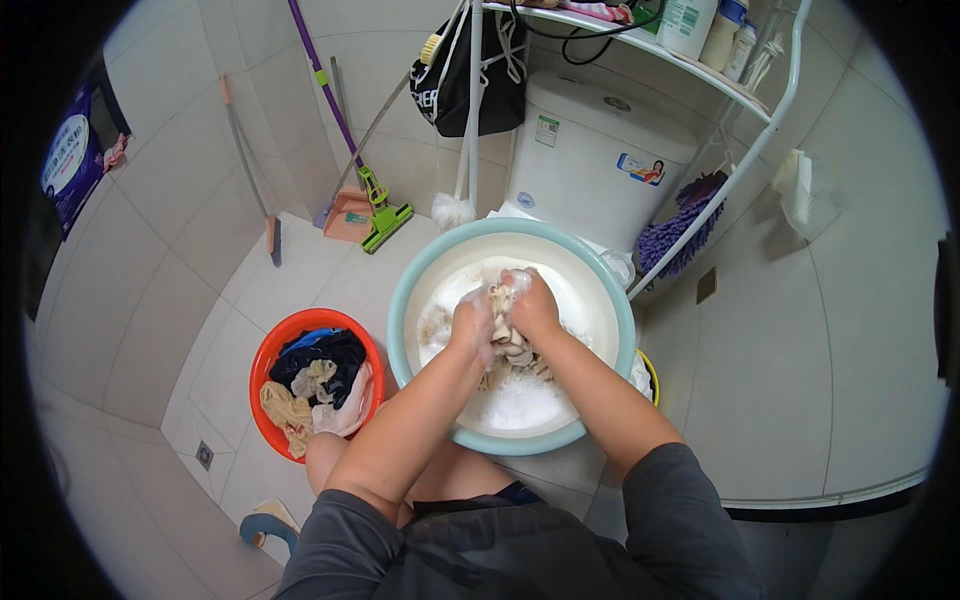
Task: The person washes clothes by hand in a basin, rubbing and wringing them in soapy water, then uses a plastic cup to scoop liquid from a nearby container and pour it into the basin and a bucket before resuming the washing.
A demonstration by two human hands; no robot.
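Note:
Both my hands are together over a large basin [404, 345] with a pale blue rim, which holds white suds. My left hand [474, 322] is closed on a wet beige cloth garment [512, 345], and my right hand [532, 302] grips the same garment from the other side. Foam covers the fingers of both hands. The garment's lower part hangs bunched into the suds [515, 402]; its exact kind cannot be made out.
Left of the basin stands a red tub [262, 370] of dark, beige and pink clothes. A toilet [590, 130] and white rack [640, 42] are behind the basin. A green mop [385, 225], dustpan [350, 214] and broom [273, 238] lean far left. A yellow-rimmed container [653, 378] sits right.

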